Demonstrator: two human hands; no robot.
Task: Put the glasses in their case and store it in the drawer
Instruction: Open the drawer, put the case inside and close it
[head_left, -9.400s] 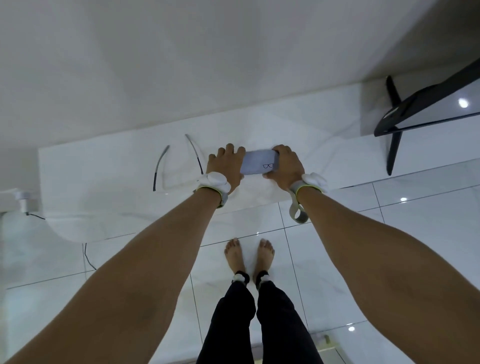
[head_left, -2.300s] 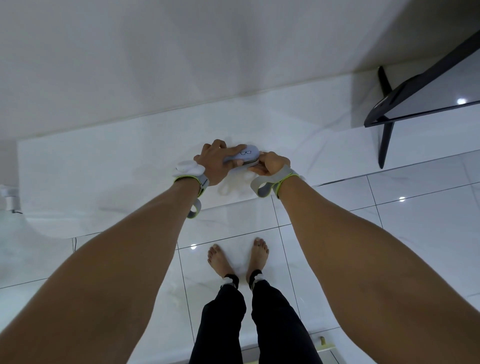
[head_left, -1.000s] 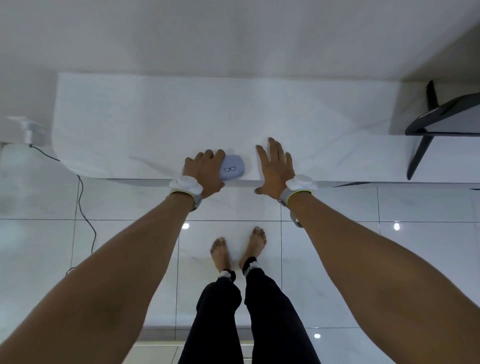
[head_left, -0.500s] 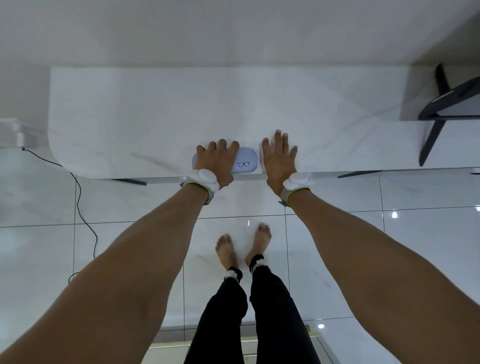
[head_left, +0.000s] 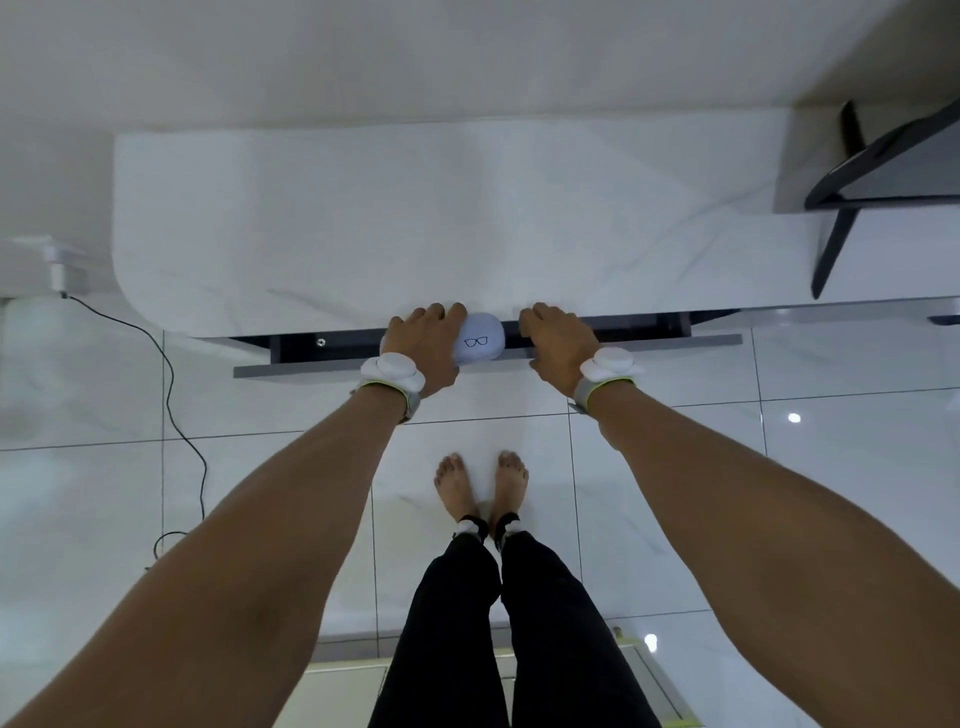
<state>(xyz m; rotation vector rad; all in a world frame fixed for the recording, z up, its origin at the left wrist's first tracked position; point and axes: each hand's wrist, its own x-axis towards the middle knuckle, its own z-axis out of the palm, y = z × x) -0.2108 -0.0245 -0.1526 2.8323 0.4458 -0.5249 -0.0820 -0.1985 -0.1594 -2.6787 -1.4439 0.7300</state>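
A pale blue glasses case (head_left: 483, 339) with a small glasses logo is closed and held in my left hand (head_left: 428, 343) at the front edge of the white marble top (head_left: 415, 218). Below that edge a drawer (head_left: 649, 343) with a grey front and dark inside stands pulled out a little. My right hand (head_left: 556, 338) has its fingers hooked over the drawer front, just right of the case. The glasses are not visible.
A black TV on a stand (head_left: 878, 176) stands at the right end of the top. A white plug adapter (head_left: 60, 262) with a black cable (head_left: 171, 395) trailing over the tiled floor is at the left. My bare feet (head_left: 480, 483) stand before the drawer.
The drawer has come out from under the top. My right hand moved from lying flat on the top to gripping the drawer front. My left hand still holds the case at the edge.
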